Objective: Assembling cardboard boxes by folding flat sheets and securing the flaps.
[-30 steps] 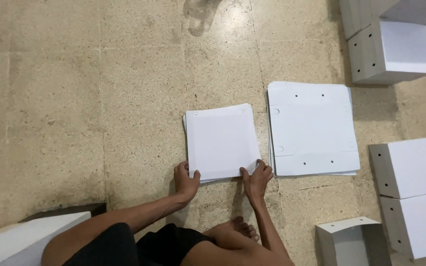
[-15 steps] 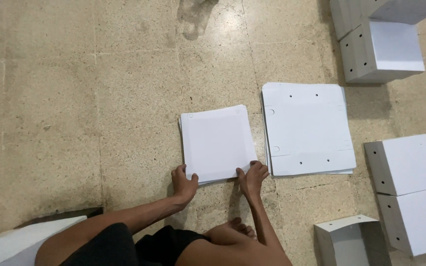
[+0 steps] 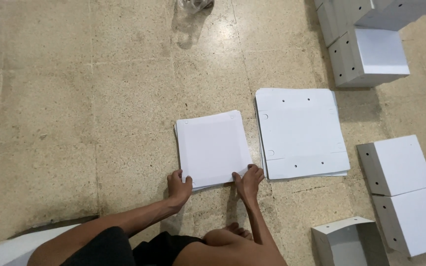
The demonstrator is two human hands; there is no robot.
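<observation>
A small stack of flat white card sheets (image 3: 213, 147) lies on the stone floor in front of me. My left hand (image 3: 178, 187) rests on the floor with its fingertips at the stack's near left corner. My right hand (image 3: 247, 180) pinches the near right corner of the top sheet. A larger stack of flat white sheets with punched holes (image 3: 299, 132) lies just to the right, a little apart from the small stack.
Folded white boxes stand at the right (image 3: 403, 165) and at the top right (image 3: 371, 59). An open white box (image 3: 348, 241) sits at the bottom right. Another white box edge (image 3: 6, 251) shows bottom left. My bent legs (image 3: 193, 249) are below the hands.
The view has drifted slightly, so the sheets sit a little lower and further left. Both hands stay at the small stack's near corners.
</observation>
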